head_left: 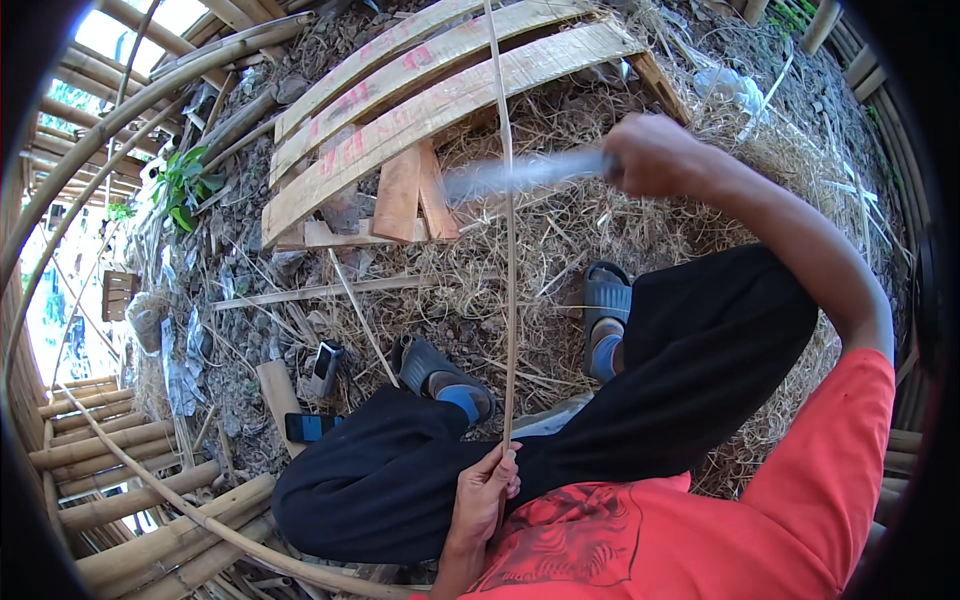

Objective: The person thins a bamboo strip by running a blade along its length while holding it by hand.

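Note:
My left hand [487, 482] is closed round the lower end of a long, thin bamboo strip [511, 300] near my lap. The strip stands out away from me, passing over the straw and across the slatted wooden pallet [440, 105]. In the closed right hand [650, 158], held out at the far right, is a knife [540, 175]. Its long grey blade points left toward the strip and is smeared by motion. Blade and strip overlap in view; whether they touch I cannot tell.
Straw and bamboo shavings [560, 250] litter the ground around my sandalled feet. At the left lie a phone [312, 427] and a small dark-and-silver device [326, 367]. Bamboo poles [110, 455] form a frame there, near a green plant [183, 185]. A whitish plastic bag [730, 88] lies far right.

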Demonstrator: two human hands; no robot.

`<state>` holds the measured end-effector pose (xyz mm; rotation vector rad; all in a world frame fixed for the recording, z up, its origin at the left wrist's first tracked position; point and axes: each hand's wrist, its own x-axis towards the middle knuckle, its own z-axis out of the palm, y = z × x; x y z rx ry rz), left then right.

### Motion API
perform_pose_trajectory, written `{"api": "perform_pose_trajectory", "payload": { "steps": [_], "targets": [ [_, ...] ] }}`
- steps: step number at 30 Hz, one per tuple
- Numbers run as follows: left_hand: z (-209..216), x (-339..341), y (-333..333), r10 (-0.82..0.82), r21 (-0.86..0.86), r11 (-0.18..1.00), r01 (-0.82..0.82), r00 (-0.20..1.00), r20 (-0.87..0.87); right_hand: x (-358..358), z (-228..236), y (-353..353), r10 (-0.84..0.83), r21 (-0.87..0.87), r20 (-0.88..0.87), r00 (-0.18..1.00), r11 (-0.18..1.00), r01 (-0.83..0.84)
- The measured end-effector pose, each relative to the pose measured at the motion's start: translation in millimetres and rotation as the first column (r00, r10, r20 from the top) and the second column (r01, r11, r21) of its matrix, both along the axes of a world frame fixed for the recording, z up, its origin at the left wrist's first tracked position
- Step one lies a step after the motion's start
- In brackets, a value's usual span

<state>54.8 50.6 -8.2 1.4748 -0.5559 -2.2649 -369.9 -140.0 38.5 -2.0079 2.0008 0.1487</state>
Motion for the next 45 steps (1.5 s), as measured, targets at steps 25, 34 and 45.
{"api": "perform_pose_trajectory", "payload": {
  "steps": [25, 34, 45],
  "targets": [
    [5.4, 12.6, 7.0, 0.005, 0.010, 1.000, -0.005, 1.000, 0.008, 45.4, 18.2, -2.1, 0.347, 0.189, 0.008, 0.938, 0.921, -0.342],
    [9.4, 12.6, 7.3, -0.008, 0.035, 0.999, 0.009, 1.000, -0.028, 8.7, 13.8, -25.3, -0.257, 0.026, 0.039, 0.966, 0.966, 0.256],
    [8.3, 0.2, 12.4, 0.029, -0.061, 0.998, -0.021, 0.992, 0.122, 8.2, 17.8, -22.1, 0.016, -0.059, -0.154, 0.988, 0.998, -0.025]
  ]
}}
